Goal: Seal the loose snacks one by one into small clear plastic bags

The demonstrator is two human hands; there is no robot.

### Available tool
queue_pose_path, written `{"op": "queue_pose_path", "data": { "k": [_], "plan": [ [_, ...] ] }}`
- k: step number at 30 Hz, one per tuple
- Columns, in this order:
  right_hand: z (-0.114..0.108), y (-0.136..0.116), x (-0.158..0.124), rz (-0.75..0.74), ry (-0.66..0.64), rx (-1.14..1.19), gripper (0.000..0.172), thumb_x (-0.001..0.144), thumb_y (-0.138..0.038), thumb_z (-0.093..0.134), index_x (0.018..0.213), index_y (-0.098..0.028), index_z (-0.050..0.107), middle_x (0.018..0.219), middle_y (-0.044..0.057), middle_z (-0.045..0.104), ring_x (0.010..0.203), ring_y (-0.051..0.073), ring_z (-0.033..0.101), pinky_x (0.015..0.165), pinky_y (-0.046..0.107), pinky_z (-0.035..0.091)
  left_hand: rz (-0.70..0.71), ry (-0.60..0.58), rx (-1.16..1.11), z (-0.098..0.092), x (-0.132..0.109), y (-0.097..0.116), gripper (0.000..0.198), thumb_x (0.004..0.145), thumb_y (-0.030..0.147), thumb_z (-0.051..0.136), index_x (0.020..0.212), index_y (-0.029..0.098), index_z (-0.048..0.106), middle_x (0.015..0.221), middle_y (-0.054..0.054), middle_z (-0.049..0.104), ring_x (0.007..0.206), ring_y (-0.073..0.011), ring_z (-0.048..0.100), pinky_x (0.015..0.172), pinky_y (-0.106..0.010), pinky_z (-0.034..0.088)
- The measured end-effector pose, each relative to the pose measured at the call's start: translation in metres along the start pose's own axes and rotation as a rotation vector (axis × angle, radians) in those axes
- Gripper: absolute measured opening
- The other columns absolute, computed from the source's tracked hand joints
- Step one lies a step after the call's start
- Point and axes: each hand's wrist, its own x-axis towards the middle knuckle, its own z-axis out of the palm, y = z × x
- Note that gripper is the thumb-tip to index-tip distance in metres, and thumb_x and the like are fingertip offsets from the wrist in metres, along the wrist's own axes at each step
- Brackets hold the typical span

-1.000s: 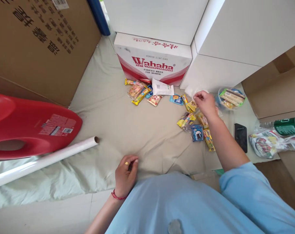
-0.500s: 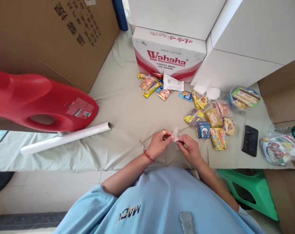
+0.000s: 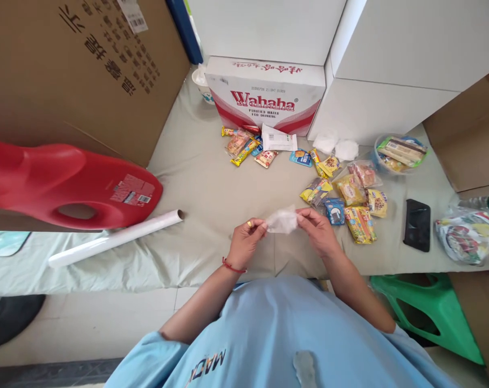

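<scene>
My left hand (image 3: 246, 240) and my right hand (image 3: 319, 231) pinch the two ends of a small clear plastic bag (image 3: 282, 221), stretched between them just above the grey-green cloth (image 3: 204, 188). A gold ring shows on the left hand and a red cord on its wrist. Several snack packets (image 3: 351, 202) lie just beyond the right hand. Another cluster of snack packets (image 3: 248, 148) lies farther back. Two crumpled white bags (image 3: 336, 146) rest by the white cabinet.
A Wahaha water carton (image 3: 268, 97) stands at the back. A red plastic stool (image 3: 66, 186) and a white roll (image 3: 115, 237) lie left. A large cardboard box (image 3: 78, 70) stands behind them. Right: a black phone (image 3: 416, 224), a round snack tub (image 3: 400, 153), a printed bag (image 3: 466, 237), a green stool (image 3: 430, 312).
My right hand came back from the far packets to meet my left hand. Both have taken hold of a small clear bag and pulled it wider between them.
</scene>
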Motion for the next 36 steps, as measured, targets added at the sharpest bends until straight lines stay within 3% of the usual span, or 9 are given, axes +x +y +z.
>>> {"op": "queue_pose_path", "data": {
  "k": [6,10,14,18,23,26,29,33,36],
  "plan": [
    [-0.020,-0.001,-0.005,0.310,-0.110,0.246,0.040,0.076,-0.055,0.084,0.079,-0.022,0.064,0.070,-0.002,0.060,0.054,0.011,0.049,0.054,0.025,0.045,-0.038,-0.065,-0.095,-0.015,0.003,0.006,0.037,0.084,0.055,0.072,0.076,0.020,0.062,0.072,0.001,0.060,0.071,-0.0140,0.054,0.071,-0.028,0.045],
    [-0.023,0.004,-0.009,0.309,-0.119,0.190,0.043,0.080,-0.059,0.080,0.076,-0.021,0.060,0.065,-0.004,0.055,0.049,0.008,0.037,0.049,0.024,0.036,-0.041,-0.114,-0.204,-0.020,0.006,0.013,0.036,0.085,0.057,0.070,0.080,0.022,0.061,0.086,-0.002,0.065,0.084,-0.0183,0.060,0.079,-0.031,0.049],
    [-0.019,0.006,-0.009,0.083,-0.024,0.027,0.043,0.086,-0.066,0.071,0.092,-0.024,0.066,0.093,0.003,0.065,0.077,0.016,0.058,0.069,0.029,0.051,0.010,-0.014,-0.108,-0.020,0.007,0.009,0.040,0.091,0.063,0.062,0.087,0.022,0.061,0.082,-0.002,0.063,0.078,-0.0174,0.058,0.075,-0.031,0.049],
    [-0.006,0.004,-0.008,0.013,-0.166,-0.071,0.058,0.079,-0.064,0.079,0.121,-0.026,0.064,0.129,0.007,0.064,0.116,0.024,0.060,0.097,0.036,0.052,0.082,0.059,0.095,-0.014,0.006,0.003,0.044,0.095,0.066,0.057,0.092,0.022,0.063,0.086,-0.001,0.061,0.078,-0.0151,0.053,0.073,-0.028,0.045],
    [0.006,0.008,-0.008,0.192,-0.167,-0.017,0.041,0.076,-0.057,0.082,0.084,-0.021,0.065,0.074,-0.003,0.061,0.068,0.014,0.056,0.068,0.027,0.051,0.040,0.086,-0.101,-0.014,0.012,-0.002,0.050,0.078,0.058,0.078,0.080,0.023,0.042,0.087,0.002,0.057,0.072,-0.0117,0.052,0.068,-0.026,0.044],
    [0.006,0.010,-0.009,0.270,-0.125,0.058,0.044,0.070,-0.057,0.086,0.078,-0.021,0.062,0.065,-0.006,0.055,0.055,0.010,0.047,0.053,0.023,0.045,0.023,0.185,-0.112,-0.023,0.014,-0.007,0.051,0.067,0.044,0.086,0.089,0.024,0.045,0.094,0.001,0.058,0.080,-0.0140,0.059,0.069,-0.026,0.047],
    [0.006,0.011,-0.012,0.255,-0.062,0.017,0.045,0.070,-0.059,0.084,0.077,-0.022,0.059,0.059,-0.006,0.053,0.049,0.009,0.044,0.044,0.022,0.038,0.173,0.295,0.118,-0.031,0.005,-0.007,0.037,0.072,0.034,0.083,0.094,0.022,0.055,0.099,-0.002,0.058,0.091,-0.0164,0.059,0.075,-0.027,0.049],
    [0.011,0.013,-0.015,0.209,0.017,-0.077,0.046,0.077,-0.061,0.077,0.074,-0.024,0.051,0.051,-0.007,0.052,0.043,0.011,0.044,0.042,0.023,0.036,0.419,-0.055,0.288,-0.020,-0.017,0.007,0.012,0.092,0.032,0.068,0.088,0.021,0.064,0.090,-0.002,0.060,0.083,-0.0149,0.057,0.079,-0.029,0.048],
    [0.016,0.015,-0.018,0.138,0.059,-0.138,0.043,0.079,-0.057,0.076,0.074,-0.024,0.048,0.055,-0.008,0.049,0.044,0.010,0.043,0.044,0.024,0.035,0.364,-0.233,0.307,-0.001,-0.024,0.013,0.020,0.097,0.039,0.062,0.088,0.021,0.064,0.088,-0.003,0.062,0.080,-0.0150,0.058,0.072,-0.028,0.047]
  ]
}}
